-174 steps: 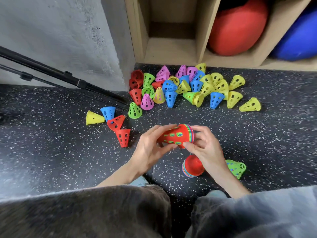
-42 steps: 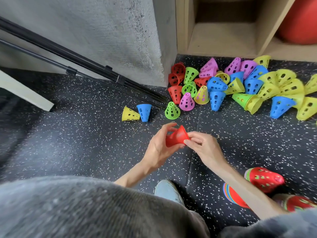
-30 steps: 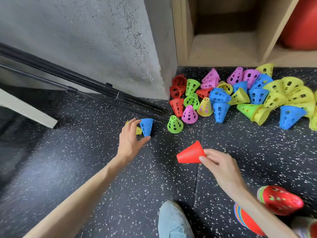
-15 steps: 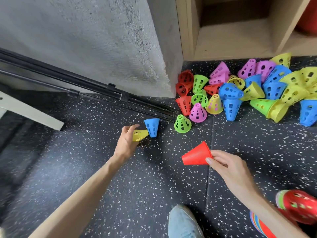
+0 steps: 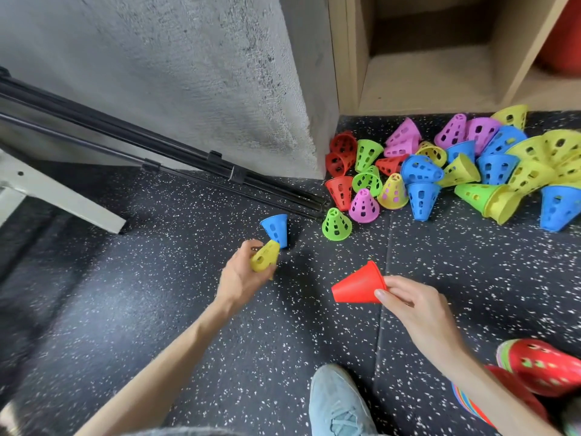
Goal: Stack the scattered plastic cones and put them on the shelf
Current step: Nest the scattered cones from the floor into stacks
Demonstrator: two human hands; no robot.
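Note:
My left hand (image 5: pixel 240 276) grips a yellow cone (image 5: pixel 265 257) just above the floor, its tip close to a lone blue cone (image 5: pixel 275 228) standing mouth up. My right hand (image 5: pixel 415 309) pinches a red cone (image 5: pixel 358 284) by its narrow end, wide mouth pointing left. A heap of several scattered cones (image 5: pixel 440 177) in red, green, pink, blue and yellow lies before the wooden shelf (image 5: pixel 424 77). Two multicoloured stacks with red tops (image 5: pixel 547 369) lie at the bottom right, partly behind my right forearm.
A grey concrete pillar (image 5: pixel 220 73) stands left of the shelf. Black tripod legs (image 5: pixel 157 158) slant across the speckled floor (image 5: pixel 157 309). A white bar (image 5: pixel 59 193) lies at far left. My grey shoe (image 5: pixel 339 404) is at the bottom centre. A red ball (image 5: pixel 562 36) sits in the right compartment.
My left hand reached out to the yellow cone beside the blue one, closed round it and lifted it toward me. My right hand kept hold of the red cone.

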